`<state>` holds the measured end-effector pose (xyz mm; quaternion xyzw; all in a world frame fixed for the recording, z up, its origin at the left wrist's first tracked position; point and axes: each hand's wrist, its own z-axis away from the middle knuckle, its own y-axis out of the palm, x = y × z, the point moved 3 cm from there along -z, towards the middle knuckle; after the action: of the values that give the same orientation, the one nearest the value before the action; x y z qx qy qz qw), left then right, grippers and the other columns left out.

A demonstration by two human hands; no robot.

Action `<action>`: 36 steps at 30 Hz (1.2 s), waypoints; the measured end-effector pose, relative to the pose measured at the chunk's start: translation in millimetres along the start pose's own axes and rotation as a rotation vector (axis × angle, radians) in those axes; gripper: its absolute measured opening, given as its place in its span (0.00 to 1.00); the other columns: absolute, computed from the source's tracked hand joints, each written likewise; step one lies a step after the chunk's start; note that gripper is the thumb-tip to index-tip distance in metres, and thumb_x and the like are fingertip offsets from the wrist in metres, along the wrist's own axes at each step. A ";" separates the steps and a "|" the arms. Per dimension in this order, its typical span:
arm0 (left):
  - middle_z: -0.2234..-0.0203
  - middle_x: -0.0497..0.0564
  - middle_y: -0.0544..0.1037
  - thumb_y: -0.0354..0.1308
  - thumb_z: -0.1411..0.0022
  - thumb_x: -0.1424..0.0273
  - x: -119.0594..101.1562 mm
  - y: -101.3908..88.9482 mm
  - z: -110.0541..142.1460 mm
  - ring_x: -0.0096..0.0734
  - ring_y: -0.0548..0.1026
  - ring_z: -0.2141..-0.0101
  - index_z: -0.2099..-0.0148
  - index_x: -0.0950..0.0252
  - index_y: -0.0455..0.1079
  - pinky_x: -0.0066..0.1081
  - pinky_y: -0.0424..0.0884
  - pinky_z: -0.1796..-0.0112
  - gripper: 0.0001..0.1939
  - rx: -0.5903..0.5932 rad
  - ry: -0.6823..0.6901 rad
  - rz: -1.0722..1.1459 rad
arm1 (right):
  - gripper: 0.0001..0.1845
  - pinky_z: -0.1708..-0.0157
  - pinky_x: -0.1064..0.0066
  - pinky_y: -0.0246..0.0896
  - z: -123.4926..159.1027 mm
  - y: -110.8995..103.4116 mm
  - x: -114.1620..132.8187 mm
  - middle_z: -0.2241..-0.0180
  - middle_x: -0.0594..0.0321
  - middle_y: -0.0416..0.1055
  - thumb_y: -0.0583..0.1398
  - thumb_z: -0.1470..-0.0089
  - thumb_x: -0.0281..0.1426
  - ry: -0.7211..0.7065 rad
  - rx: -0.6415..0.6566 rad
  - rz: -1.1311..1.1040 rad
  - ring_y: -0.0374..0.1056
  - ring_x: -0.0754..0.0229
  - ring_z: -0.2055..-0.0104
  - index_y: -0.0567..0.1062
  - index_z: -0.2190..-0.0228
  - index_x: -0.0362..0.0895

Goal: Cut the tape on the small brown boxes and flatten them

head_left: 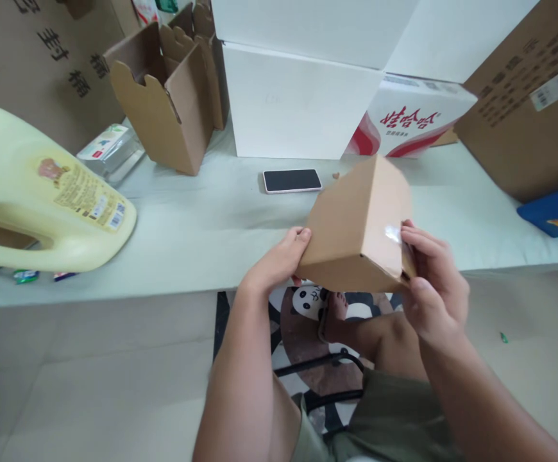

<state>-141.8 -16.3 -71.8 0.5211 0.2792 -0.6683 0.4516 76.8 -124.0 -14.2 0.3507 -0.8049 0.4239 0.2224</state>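
A small brown cardboard box (341, 221) is held up, tilted, over the table's front edge. My left hand (281, 256) grips its left side, thumb on the near face and the other fingers mostly hidden behind and below. At the right end my right hand (435, 282) is closed around the box's edge, where a flap and a shiny strip of clear tape (393, 233) show. Behind the box a phone (292, 181) lies flat with its dark screen up.
A pale green cloth covers the table (187, 237). At left stand a large yellow jug (81, 212), a plastic-wrapped pack (110, 151) and open brown cartons (177, 109). White boxes (298, 102), a red-and-white box (408, 119) and a large carton (533, 96) line the back and right.
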 end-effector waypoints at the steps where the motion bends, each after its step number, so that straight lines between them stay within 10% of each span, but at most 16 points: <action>1: 0.82 0.47 0.74 0.58 0.35 0.43 1.5 2.9 0.3 0.36 0.69 0.87 0.58 0.56 0.76 0.31 0.56 0.86 0.23 0.015 -0.034 -0.003 | 0.27 0.28 0.37 0.52 0.0 -1.3 -2.1 0.36 0.53 0.68 0.57 0.35 0.45 -0.004 0.017 0.014 0.56 0.37 0.27 0.71 0.37 0.53; 9: 0.81 0.52 0.78 0.61 0.35 0.55 12.7 1.0 -9.2 0.42 0.79 0.77 0.71 0.59 0.74 0.35 0.74 0.73 0.16 -0.020 -0.092 -0.418 | 0.22 0.28 0.38 0.54 -1.2 11.7 -15.2 0.41 0.57 0.75 0.60 0.36 0.33 -0.112 0.086 0.017 0.61 0.42 0.29 0.76 0.42 0.54; 13: 0.44 0.57 0.81 0.58 0.32 0.57 -16.9 -5.6 -4.6 0.48 0.77 0.43 0.46 0.58 0.77 0.44 0.75 0.47 0.17 -0.332 0.372 -0.404 | 0.22 0.28 0.41 0.55 -8.9 22.7 -12.2 0.43 0.57 0.77 0.59 0.36 0.31 -0.179 0.167 0.018 0.67 0.45 0.33 0.76 0.42 0.53; 18: 0.27 0.55 0.60 0.59 0.32 0.53 -30.1 3.0 -1.9 0.50 0.58 0.28 0.42 0.57 0.77 0.50 0.62 0.32 0.21 -0.221 0.723 -0.345 | 0.20 0.28 0.44 0.54 -8.0 37.3 -0.7 0.43 0.59 0.76 0.58 0.35 0.34 -0.222 0.240 -0.090 0.65 0.46 0.32 0.76 0.43 0.55; 25: 0.27 0.54 0.59 0.57 0.30 0.63 -21.4 3.1 -8.3 0.53 0.58 0.28 0.46 0.58 0.79 0.54 0.60 0.31 0.16 -0.228 0.695 -0.278 | 0.14 0.44 0.47 0.69 -9.9 -0.6 -49.8 0.52 0.55 0.71 0.55 0.35 0.38 0.081 -0.301 0.144 0.71 0.47 0.45 0.79 0.56 0.51; 31: 0.28 0.53 0.61 0.58 0.31 0.64 -22.0 2.0 -11.9 0.54 0.59 0.28 0.48 0.58 0.80 0.55 0.59 0.30 0.14 -0.243 0.699 -0.265 | 0.30 0.43 0.45 0.67 -8.9 -20.5 -134.2 0.50 0.46 0.71 0.60 0.46 0.38 0.526 0.232 0.655 0.71 0.40 0.47 0.76 0.42 0.45; 36: 0.28 0.54 0.61 0.58 0.32 0.66 -22.2 4.5 -15.3 0.52 0.59 0.28 0.48 0.58 0.80 0.54 0.58 0.30 0.14 -0.248 0.709 -0.246 | 0.23 0.55 0.54 0.68 -5.9 -22.1 -128.0 0.63 0.52 0.74 0.55 0.46 0.33 0.692 0.388 0.682 0.73 0.46 0.62 0.80 0.51 0.45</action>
<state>-130.0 1.5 -54.9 0.6237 0.5568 -0.4573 0.3032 177.6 -79.7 -83.3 -0.0572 -0.6596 0.7045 0.2557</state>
